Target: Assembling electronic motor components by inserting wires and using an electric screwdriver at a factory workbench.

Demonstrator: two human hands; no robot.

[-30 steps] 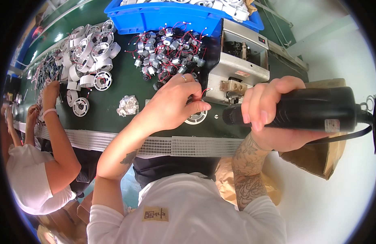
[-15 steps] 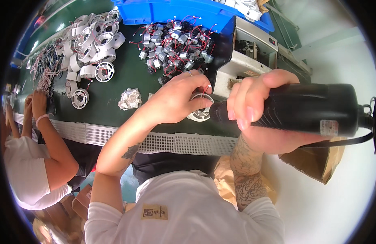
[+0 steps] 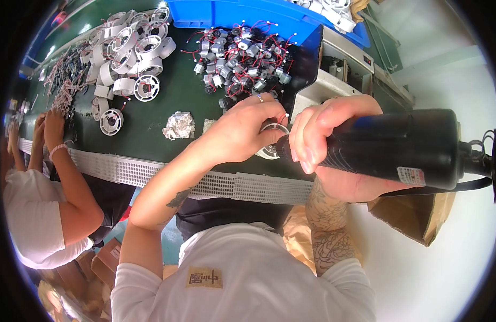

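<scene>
My right hand (image 3: 336, 131) is wrapped round a black electric screwdriver (image 3: 411, 142), which lies nearly level with its cable end to the right. The tool's front end points left and meets a white round plastic housing (image 3: 267, 153); its tip is hidden there. With fingers and thumb curled on the rim, my left hand (image 3: 234, 131) grips that housing on the green bench. A red wire with a small white plug sticks up beside my left fingers. Just beyond lies a heap of small silver motors (image 3: 242, 59) with red and black wires.
A pile of white round housings (image 3: 132, 53) and bundled wires (image 3: 71, 80) lie to the left. Crumpled foil (image 3: 179, 125) is near my left forearm. A metal machine (image 3: 334, 80) and a blue bin (image 3: 232, 15) stand beyond. A co-worker's hands (image 3: 52, 129) work at far left.
The view has shifted slightly, so the bench items sit a little further right. Both hands keep their grips, with the screwdriver still against the housing.
</scene>
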